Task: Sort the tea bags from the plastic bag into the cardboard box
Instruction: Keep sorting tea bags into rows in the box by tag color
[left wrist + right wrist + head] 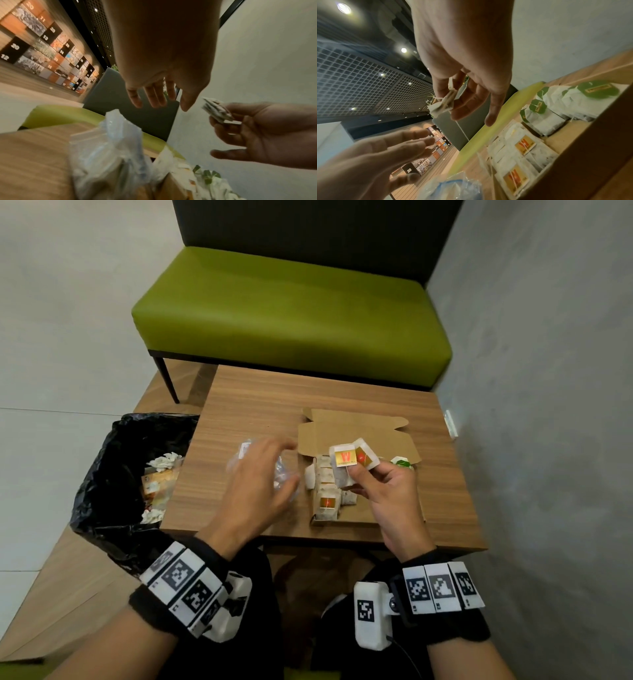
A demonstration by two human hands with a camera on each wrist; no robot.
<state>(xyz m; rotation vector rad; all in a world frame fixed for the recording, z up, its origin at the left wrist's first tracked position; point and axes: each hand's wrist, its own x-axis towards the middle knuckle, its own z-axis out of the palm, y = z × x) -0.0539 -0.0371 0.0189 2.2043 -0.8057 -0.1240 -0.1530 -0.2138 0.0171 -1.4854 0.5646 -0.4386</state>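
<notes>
My right hand (368, 474) pinches a small stack of tea bags (349, 462) with orange-yellow tags above the open cardboard box (383, 436); the same stack of tea bags (444, 104) shows in the right wrist view, and as a stack of tea bags (217, 110) in the left wrist view. Inside the box, orange-tagged bags (327, 503) fill the left side and green-tagged bags (556, 108) lie at the far right. My left hand (270, 474) hovers with spread, relaxed fingers over the clear plastic bag (284, 470), holding nothing. The plastic bag (111, 148) is crumpled on the table.
The small wooden table (274, 398) stands against a grey wall on the right. A bin lined with a black bag (113, 474) and holding rubbish sits at the table's left edge. A green bench (291, 313) is beyond the table.
</notes>
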